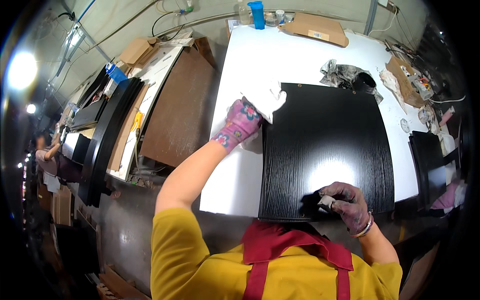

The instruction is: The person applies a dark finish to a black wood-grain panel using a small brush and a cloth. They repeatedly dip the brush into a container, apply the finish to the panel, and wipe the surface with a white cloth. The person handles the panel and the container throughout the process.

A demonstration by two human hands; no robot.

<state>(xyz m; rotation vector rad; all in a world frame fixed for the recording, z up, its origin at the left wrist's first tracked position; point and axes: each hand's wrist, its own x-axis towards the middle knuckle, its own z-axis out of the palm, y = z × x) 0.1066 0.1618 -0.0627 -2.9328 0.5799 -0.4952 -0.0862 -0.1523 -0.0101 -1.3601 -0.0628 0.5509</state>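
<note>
A black wood-grain panel [325, 135] lies flat on the white table, its near edge close to my body. My left hand [243, 120], in a purple flowered glove, grips a white cloth [269, 101] at the panel's far left edge. Over the near part of the panel is my right hand [347, 204], in a stained glove. Its thumb and fingers pinch a small pale grey block [326, 201], whose exact kind I cannot make out. Light reflects brightly off the panel just beyond that hand.
On the white table [235, 175] lie a crumpled stained rag [340, 74], a black cup-like container [364, 81], a flattened cardboard box [317, 29] and a blue bottle [257, 15]. Black panels [429, 170] stand at the right. Leftward are a brown board [180, 105], stacked panels [107, 135] and another person [52, 155].
</note>
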